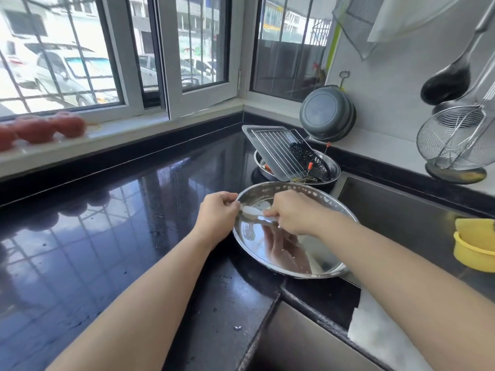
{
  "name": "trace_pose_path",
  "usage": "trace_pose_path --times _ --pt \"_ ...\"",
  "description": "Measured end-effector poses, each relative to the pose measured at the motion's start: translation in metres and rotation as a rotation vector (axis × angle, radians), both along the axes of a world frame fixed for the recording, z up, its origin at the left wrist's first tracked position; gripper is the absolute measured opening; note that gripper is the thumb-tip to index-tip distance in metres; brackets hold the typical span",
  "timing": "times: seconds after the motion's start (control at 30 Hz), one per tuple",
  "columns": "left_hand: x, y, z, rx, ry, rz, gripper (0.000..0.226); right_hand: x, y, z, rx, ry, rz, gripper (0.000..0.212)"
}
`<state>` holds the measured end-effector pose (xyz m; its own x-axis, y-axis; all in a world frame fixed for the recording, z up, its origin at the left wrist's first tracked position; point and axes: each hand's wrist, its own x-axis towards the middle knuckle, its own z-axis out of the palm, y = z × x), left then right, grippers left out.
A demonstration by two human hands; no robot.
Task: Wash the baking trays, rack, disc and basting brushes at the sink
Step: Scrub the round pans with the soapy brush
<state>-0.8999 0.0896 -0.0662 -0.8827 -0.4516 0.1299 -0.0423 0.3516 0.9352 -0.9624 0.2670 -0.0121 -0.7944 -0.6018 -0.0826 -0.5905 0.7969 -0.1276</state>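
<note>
- A pale, translucent basting brush point(255, 213) is being held over a round steel basin point(325, 271) that is resting on the black tabletop point(107, 236) at the corner of the sink point(401, 218).
- The brush head is being pinched by the left hand point(217, 214), its fingers curled closed on it at the basin's rim.
- The handle is being gripped by the right hand point(292, 211), fingers wrapped round it.
- White suds are being shown on the basin's inner wall, so the brush is judged to be mid-wash and not yet rinsed.
- A baking tray point(250, 135), the wire rack point(280, 153) and the black perforated disc point(312, 162) are being kept propped in a second steel bowl point(334, 168) behind the basin; whether they are already washed cannot be told.
- Orange-tipped handles are being seen there too, possibly further brushes.
- A yellow sponge point(475, 231) is lying in a yellow dish inside the sink.
</note>
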Motion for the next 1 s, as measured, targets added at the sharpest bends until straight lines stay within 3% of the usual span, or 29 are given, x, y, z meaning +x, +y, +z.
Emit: trace_pose_path --times 0.07,0.2,0.27,0.47,0.53,0.63,0.73,0.83,1.0 --pt "0.0 -0.001 0.0 0.012 0.0 0.008 0.024 -0.001 0.002 -0.001 -0.027 -0.051 0.019 0.019" --pt "-0.002 -0.001 -0.002 -0.026 0.022 0.031 0.043 0.022 0.034 -0.01 0.087 -0.131 0.244 0.027" --pt "-0.003 0.0 -0.001 -0.018 0.018 0.027 0.036 0.028 0.055 -0.003 0.116 -0.2 0.302 0.029" --pt "-0.003 0.003 0.002 -0.036 -0.008 0.026 0.023 0.029 0.019 0.001 0.137 -0.042 0.195 0.028" --pt "-0.001 0.003 0.002 -0.029 -0.017 0.032 0.025 0.022 0.003 0.007 0.123 -0.008 0.12 0.041" --pt "-0.001 0.003 0.002 -0.035 -0.008 0.035 0.024 0.013 0.015 -0.002 0.157 -0.064 0.178 0.023" --pt "-0.003 0.003 0.0 -0.019 -0.012 0.043 0.022 0.029 0.05 -0.007 0.3 -0.1 0.318 0.028" --pt "-0.004 0.003 0.001 -0.025 -0.006 0.032 0.023 0.036 0.077 0.006 0.269 -0.182 0.308 0.023" --pt "-0.003 0.004 0.0 -0.039 -0.005 0.021 0.025 0.036 0.025 -0.002 0.192 -0.046 0.228 0.027"
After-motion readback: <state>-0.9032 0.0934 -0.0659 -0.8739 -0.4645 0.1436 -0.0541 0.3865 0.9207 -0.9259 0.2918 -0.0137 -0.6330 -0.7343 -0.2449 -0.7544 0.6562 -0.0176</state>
